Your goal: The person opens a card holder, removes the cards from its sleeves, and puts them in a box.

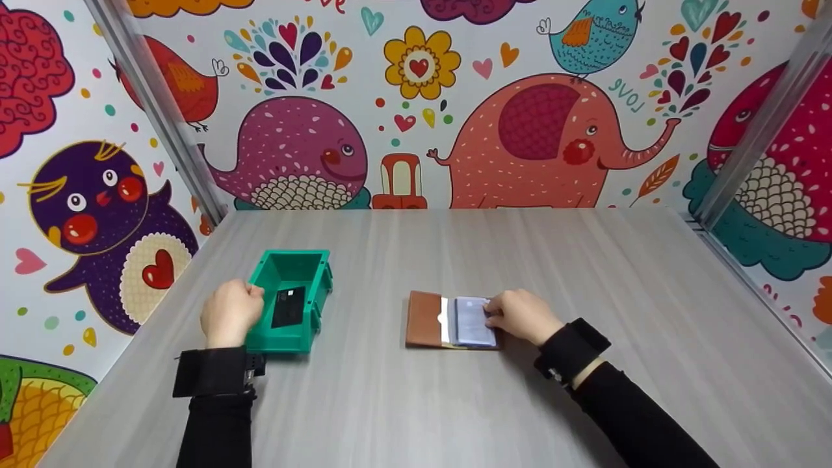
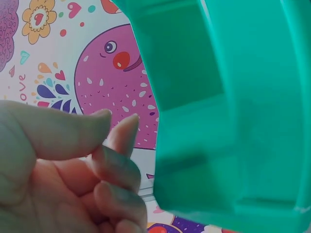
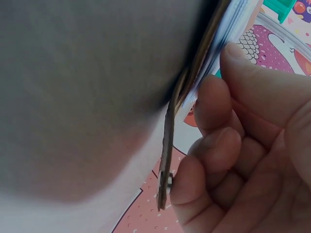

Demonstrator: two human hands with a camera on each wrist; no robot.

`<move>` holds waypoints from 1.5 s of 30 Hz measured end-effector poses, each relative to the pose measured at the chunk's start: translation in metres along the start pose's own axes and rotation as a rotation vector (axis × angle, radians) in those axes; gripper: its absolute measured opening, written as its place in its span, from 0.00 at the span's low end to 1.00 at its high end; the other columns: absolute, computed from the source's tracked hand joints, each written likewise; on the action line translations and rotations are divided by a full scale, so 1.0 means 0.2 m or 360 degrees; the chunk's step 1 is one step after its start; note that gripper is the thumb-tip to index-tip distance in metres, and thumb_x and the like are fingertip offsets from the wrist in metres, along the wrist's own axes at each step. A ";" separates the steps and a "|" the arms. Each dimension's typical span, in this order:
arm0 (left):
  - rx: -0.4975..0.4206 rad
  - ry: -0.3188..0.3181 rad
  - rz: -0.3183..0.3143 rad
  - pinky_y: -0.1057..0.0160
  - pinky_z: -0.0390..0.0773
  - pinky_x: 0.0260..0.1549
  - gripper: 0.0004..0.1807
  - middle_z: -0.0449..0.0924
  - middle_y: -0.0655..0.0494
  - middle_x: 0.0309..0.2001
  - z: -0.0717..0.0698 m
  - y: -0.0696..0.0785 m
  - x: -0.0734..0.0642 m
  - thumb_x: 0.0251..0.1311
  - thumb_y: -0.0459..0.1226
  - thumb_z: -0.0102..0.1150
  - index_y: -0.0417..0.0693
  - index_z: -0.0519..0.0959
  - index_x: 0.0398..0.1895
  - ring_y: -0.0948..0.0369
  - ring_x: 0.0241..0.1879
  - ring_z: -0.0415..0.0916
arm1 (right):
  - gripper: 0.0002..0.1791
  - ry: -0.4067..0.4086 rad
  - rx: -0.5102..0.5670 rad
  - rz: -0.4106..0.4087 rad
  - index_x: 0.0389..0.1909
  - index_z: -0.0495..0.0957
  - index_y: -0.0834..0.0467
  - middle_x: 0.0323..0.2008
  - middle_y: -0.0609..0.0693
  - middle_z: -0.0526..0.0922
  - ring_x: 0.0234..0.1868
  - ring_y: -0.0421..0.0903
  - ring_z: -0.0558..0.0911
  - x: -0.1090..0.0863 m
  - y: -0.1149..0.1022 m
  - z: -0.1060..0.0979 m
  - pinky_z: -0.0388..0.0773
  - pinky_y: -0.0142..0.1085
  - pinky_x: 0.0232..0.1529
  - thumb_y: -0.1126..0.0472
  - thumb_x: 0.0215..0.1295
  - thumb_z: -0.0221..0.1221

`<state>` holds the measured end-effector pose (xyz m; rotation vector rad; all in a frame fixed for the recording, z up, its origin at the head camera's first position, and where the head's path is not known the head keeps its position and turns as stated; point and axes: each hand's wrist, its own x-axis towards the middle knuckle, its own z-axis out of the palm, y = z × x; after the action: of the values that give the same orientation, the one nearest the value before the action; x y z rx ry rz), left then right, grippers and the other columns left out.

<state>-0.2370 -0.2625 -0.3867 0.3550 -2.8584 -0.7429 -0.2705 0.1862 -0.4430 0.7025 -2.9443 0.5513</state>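
Brown wallet [image 1: 425, 318] at centre of the head frame, a little right, lying open on the table [image 1: 390, 403]; its long axis runs left to right; the clear sleeves [image 1: 471, 324] sit on its right half, their own longer side running up and down the frame.

Right hand [image 1: 523, 315] is the nearer of the 2; it comes in from the lower right, so the sleeves lie to the left of its fingertips; thumb and forefinger are bent in and appear to pinch the sleeves' right edge, the other 3 fingers curled; how many leaves are between them, cannot tell.

Left hand [image 1: 231, 312] is well apart from the wallet, at left of frame, beside the green bin's [image 1: 286, 342] left wall; fingers loosely bent, thumb tip near the forefinger, nothing held; a black card [image 1: 289, 307] lies in the bin, to the right of this hand.
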 end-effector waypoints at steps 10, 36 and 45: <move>-0.0040 0.0018 0.0027 0.57 0.64 0.23 0.14 0.75 0.45 0.27 0.00 0.01 -0.01 0.71 0.37 0.48 0.36 0.77 0.32 0.50 0.25 0.70 | 0.07 0.0013 -0.0021 -0.0010 0.34 0.88 0.57 0.32 0.50 0.86 0.29 0.46 0.79 0.00 0.00 -0.01 0.77 0.45 0.32 0.62 0.54 0.72; -0.0282 -0.0007 0.0243 0.55 0.69 0.31 0.15 0.81 0.38 0.39 0.00 0.16 -0.06 0.70 0.35 0.50 0.31 0.80 0.48 0.51 0.29 0.73 | 0.06 0.0014 -0.0009 -0.0022 0.34 0.87 0.58 0.31 0.49 0.85 0.27 0.43 0.76 -0.01 0.00 -0.01 0.76 0.43 0.31 0.63 0.55 0.72; -0.0381 -0.0023 0.0301 0.50 0.72 0.41 0.15 0.80 0.37 0.47 0.05 0.23 -0.10 0.71 0.36 0.50 0.33 0.78 0.51 0.49 0.36 0.75 | 0.05 0.0036 -0.0003 -0.0058 0.31 0.86 0.57 0.28 0.47 0.84 0.24 0.42 0.73 -0.01 0.01 0.00 0.74 0.41 0.28 0.63 0.54 0.72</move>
<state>-0.2289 -0.2132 -0.3737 0.0458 -2.7243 -1.0359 -0.2696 0.1884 -0.4430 0.7432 -2.9048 0.5498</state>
